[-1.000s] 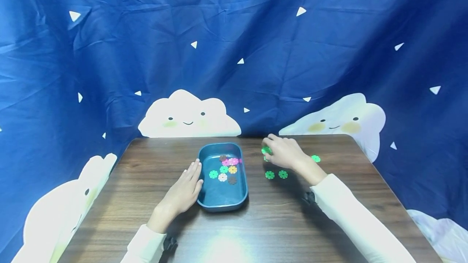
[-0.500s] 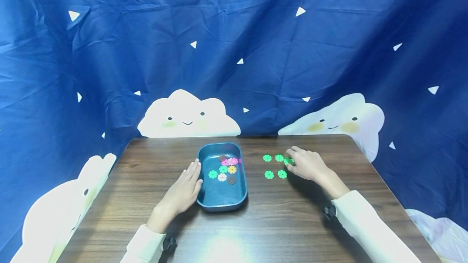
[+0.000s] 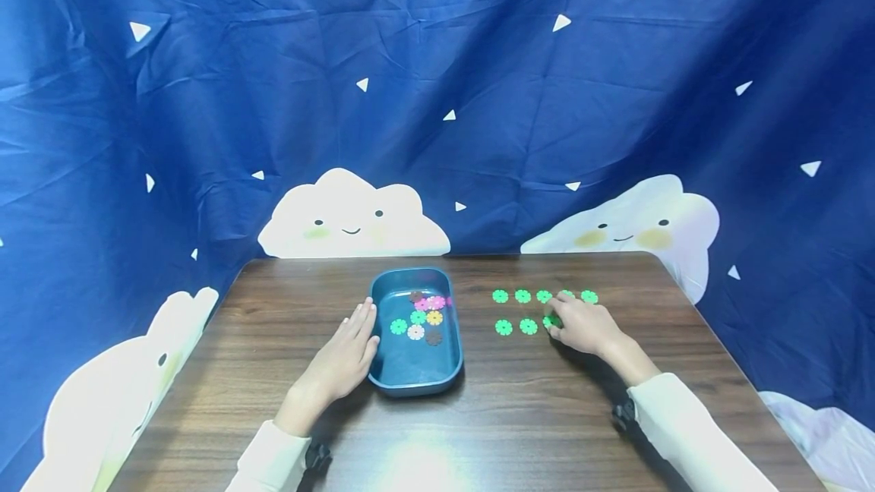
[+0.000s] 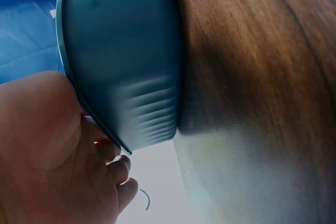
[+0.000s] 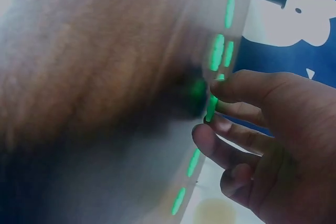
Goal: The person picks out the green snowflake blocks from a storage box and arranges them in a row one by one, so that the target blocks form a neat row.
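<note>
A dark blue tray [image 3: 383,291] on the wooden table holds several small flower-shaped discs [image 3: 418,317] in green, pink, yellow, white and brown. My left hand [image 3: 361,325] lies flat on the table, fingers straight against the tray's left wall; the left wrist view shows the tray's outside [image 4: 121,61] beside that hand [image 4: 63,156]. To the right of the tray, green discs [image 3: 522,296] lie in two rows. My right hand [image 3: 555,323] pinches a green disc [image 3: 550,321] at the right end of the front row; the right wrist view shows this disc [image 5: 211,109] between thumb and fingertips [image 5: 223,125].
The table [image 3: 478,416] has bare wood in front of the tray and the discs. A blue cloth backdrop [image 3: 437,97] with white clouds hangs behind and beside it. The table's right edge [image 3: 718,340] is near my right forearm.
My right hand moved from the back row near the tray rightward, then toward me to the front row's right end, uncovering the back row of green discs. The left hand stayed still.
</note>
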A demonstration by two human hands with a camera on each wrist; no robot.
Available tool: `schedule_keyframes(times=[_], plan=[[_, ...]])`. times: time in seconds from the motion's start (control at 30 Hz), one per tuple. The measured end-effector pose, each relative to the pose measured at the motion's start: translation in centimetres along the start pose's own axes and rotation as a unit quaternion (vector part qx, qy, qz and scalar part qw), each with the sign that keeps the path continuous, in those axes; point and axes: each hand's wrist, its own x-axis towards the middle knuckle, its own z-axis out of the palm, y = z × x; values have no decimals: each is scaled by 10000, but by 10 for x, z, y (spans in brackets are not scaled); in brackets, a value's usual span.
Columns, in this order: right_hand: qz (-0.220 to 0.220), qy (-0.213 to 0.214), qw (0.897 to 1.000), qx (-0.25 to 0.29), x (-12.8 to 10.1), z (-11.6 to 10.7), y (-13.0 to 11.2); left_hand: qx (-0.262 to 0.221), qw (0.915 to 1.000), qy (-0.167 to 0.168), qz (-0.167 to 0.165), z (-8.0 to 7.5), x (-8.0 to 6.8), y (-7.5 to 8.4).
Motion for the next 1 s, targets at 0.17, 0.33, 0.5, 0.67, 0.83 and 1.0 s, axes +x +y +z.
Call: schedule_keyframes(times=[0.17, 0.33, 0.5, 0.67, 0.83, 1.0], plan=[[6, -72, 10000, 30, -1, 6, 2, 7, 10000, 41, 50, 4, 0, -4], [37, -97, 9999, 71, -1, 7, 2, 25, 10000, -6, 45, 4, 0, -5], [62, -186, 9998, 84, 1, 7, 1, -36, 10000, 7, 90, 2, -1, -3], [-50, -154, 9999, 52, 9, -4, -9, -47, 10000, 27, 80, 4, -1, -4], [-172, -28, 9998, 93, 24, -22, -25, -19, 9999, 77, 64, 6, -1, -6], [-345, 147, 9993, 88, 45, -38, -51, -59, 10000, 72, 36, 5, -1, -5]])
